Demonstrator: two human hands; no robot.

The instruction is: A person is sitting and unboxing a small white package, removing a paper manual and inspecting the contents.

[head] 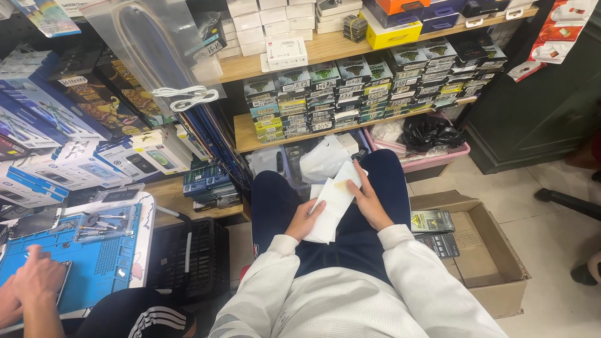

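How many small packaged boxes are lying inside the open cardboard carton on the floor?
2, as far as shows: one green-and-black box against the carton's back wall, and one darker box just below it, beside the wearer's right sleeve. The sleeve may hide more.

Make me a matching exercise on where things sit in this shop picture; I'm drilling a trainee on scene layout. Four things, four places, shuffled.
Things:
1. white paper sheet
2. cardboard box
3. blue work mat
4. pink tray

Places:
A. on the floor to the person's right
B. under the lower wooden shelf
C. between the left hand and right hand
D. on the table at the far left

Pairs: 1-C, 2-A, 3-D, 4-B
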